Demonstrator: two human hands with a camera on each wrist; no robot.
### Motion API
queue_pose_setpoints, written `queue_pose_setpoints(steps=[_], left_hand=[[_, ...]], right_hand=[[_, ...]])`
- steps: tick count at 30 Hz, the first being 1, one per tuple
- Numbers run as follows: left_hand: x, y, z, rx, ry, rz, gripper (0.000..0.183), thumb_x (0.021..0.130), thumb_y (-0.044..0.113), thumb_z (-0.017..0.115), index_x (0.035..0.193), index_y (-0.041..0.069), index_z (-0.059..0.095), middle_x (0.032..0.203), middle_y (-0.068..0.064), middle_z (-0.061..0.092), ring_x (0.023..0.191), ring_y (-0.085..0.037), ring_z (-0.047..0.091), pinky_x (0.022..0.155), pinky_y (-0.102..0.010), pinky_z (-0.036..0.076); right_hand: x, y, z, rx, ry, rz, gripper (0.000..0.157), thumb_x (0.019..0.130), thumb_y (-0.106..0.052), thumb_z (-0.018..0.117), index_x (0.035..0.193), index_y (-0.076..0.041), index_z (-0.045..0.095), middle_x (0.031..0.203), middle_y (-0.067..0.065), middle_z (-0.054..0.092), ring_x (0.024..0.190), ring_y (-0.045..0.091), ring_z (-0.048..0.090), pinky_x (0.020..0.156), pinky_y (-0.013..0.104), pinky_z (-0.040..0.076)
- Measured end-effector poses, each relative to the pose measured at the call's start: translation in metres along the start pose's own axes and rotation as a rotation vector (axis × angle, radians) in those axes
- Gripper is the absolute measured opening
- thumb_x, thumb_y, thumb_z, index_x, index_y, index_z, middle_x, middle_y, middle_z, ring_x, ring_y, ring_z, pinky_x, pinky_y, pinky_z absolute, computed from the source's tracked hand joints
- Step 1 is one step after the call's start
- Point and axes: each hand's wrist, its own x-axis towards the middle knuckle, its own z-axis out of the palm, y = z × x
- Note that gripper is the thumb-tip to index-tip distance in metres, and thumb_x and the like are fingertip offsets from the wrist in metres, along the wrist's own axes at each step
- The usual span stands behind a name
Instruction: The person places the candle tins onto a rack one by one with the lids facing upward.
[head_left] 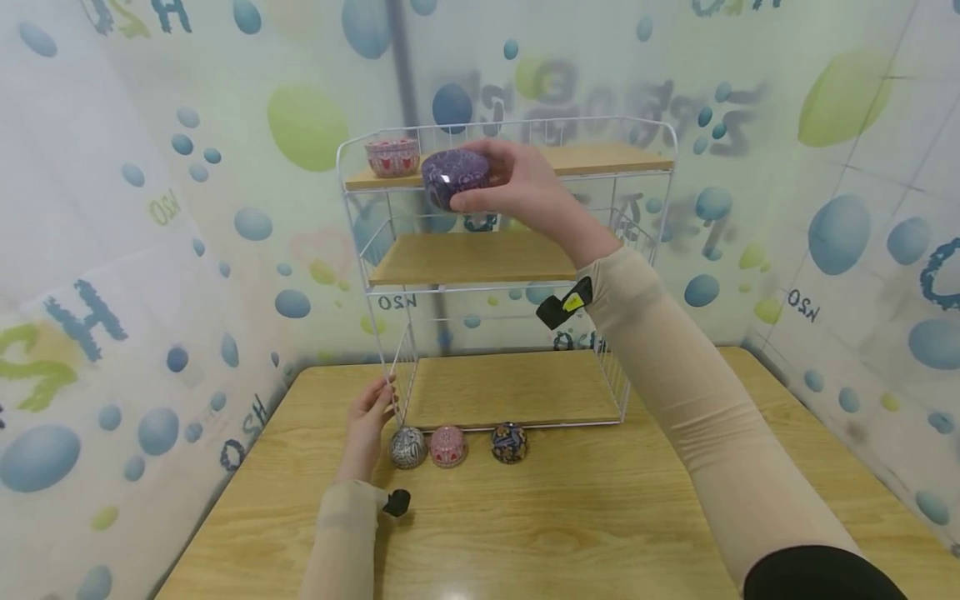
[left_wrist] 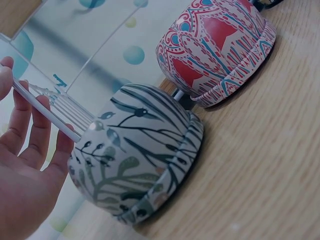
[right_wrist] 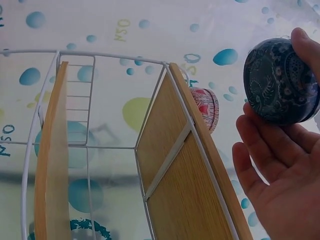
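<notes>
- The right hand (head_left: pixel 517 179) pinches a glossy, dark purple, paisley-patterned round tin (head_left: pixel 455 175) between thumb and fingers, before the top shelf's front edge.
- The left hand (head_left: pixel 370 410) grips the left upright of a white wire rack with three wooden shelves (head_left: pixel 517 387).
- Yellow tag (head_left: pixel 573 302) at the right wrist: unreadable.
- From the purple tin, towards ten o'clock: a red-and-white tin (head_left: pixel 393 158), top shelf. Near six: grey leaf-printed (head_left: pixel 408 448), pink-red (head_left: pixel 448 447) and dark floral (head_left: pixel 509 443) tins on the pale wooden table (head_left: pixel 562 517).
- Bubble-printed wall covering (head_left: pixel 225 67) bears mirrored lettering resembling "H2O" (head_left: pixel 397 302).
</notes>
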Motion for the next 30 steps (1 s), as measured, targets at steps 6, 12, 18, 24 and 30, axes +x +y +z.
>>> queue_pose_setpoints(steps=[6,12,18,24,30], left_hand=[[0.000,0.000,-0.001,0.003,0.004,-0.019,0.030,0.099,0.022,0.058,0.121,0.003,0.061,0.109,-0.002,0.062,0.096,-0.014,0.053,0.094,-0.043,0.044],[-0.001,0.002,-0.001,0.039,-0.007,-0.024,0.044,0.099,0.025,0.057,0.133,-0.003,0.053,0.114,-0.010,0.058,0.098,-0.014,0.053,0.096,-0.044,0.043],[-0.001,0.001,-0.002,0.060,-0.006,-0.022,0.038,0.099,0.028,0.057,0.129,0.004,0.058,0.105,0.001,0.059,0.098,-0.015,0.052,0.093,-0.040,0.045],[-0.001,0.002,-0.002,0.074,0.002,-0.021,0.034,0.100,0.025,0.055,0.126,0.005,0.059,0.102,0.006,0.061,0.099,-0.017,0.052,0.092,-0.039,0.045],[-0.007,0.016,0.002,0.041,-0.014,-0.053,0.037,0.102,0.015,0.052,0.132,-0.007,0.051,0.098,0.008,0.061,0.099,-0.019,0.052,0.096,-0.046,0.042]], right_hand=[[0.006,0.001,-0.004,-0.048,0.016,-0.027,0.058,0.079,-0.014,0.081,0.131,-0.005,0.056,0.123,0.008,0.061,0.106,0.020,0.060,0.089,0.032,0.050],[0.011,0.001,-0.008,-0.072,0.037,-0.016,0.058,0.079,-0.016,0.081,0.131,-0.006,0.056,0.121,0.007,0.061,0.104,0.021,0.059,0.086,0.033,0.050],[0.015,0.001,-0.011,-0.072,0.053,0.002,0.063,0.079,-0.020,0.080,0.134,-0.007,0.054,0.120,0.007,0.061,0.106,0.021,0.056,0.087,0.032,0.048],[0.020,0.003,-0.012,-0.047,0.054,0.016,0.063,0.079,-0.021,0.080,0.134,-0.007,0.053,0.120,0.008,0.061,0.107,0.021,0.056,0.087,0.032,0.047],[0.025,0.002,-0.013,-0.053,0.059,0.017,0.061,0.080,-0.021,0.079,0.134,-0.008,0.053,0.121,0.008,0.061,0.109,0.019,0.056,0.091,0.031,0.047]])
